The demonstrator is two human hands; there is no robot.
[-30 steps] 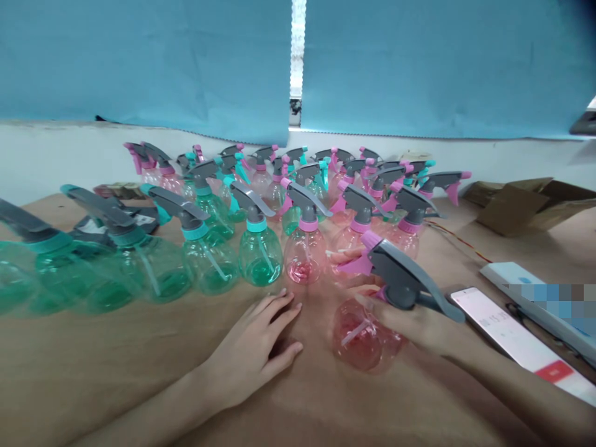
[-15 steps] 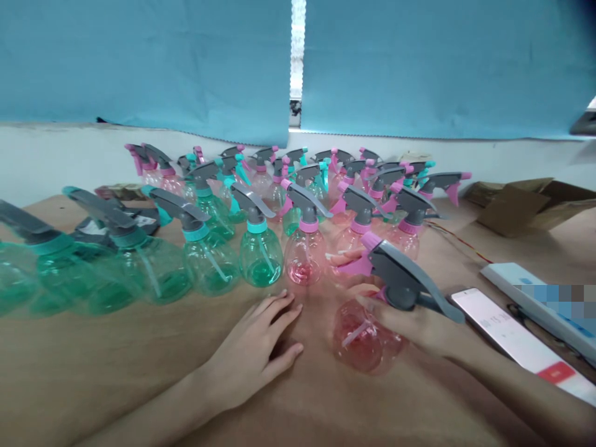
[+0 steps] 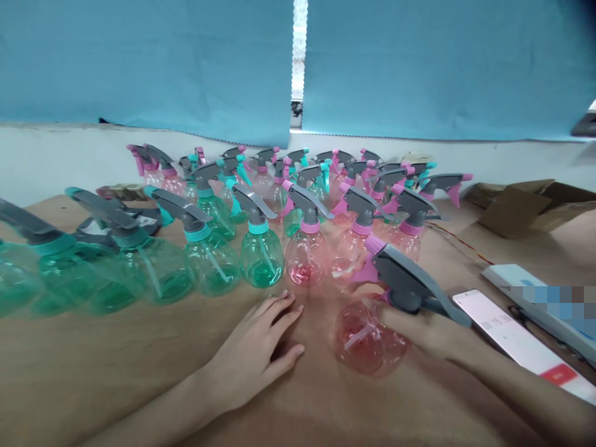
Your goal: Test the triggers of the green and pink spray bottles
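Note:
My right hand [image 3: 419, 326] is closed round the neck of a pink spray bottle [image 3: 367, 338] with a grey trigger head [image 3: 410, 282], which stands on the brown table [image 3: 139, 372] in front of me. My left hand [image 3: 258, 354] lies flat on the table with its fingers spread, holding nothing, just left of that bottle. Right behind my hands runs a row of green spray bottles [image 3: 261, 251] and pink spray bottles [image 3: 307, 251].
Several more green and pink spray bottles [image 3: 302, 174] crowd the table back to the white wall. A phone [image 3: 512, 338] and a white flat device [image 3: 540, 301] lie at the right. Cardboard boxes [image 3: 526, 208] sit at the far right.
My right hand's fingers have drawn back from the trigger nozzle and the bottle has shifted slightly right. My left hand has stayed flat on the table.

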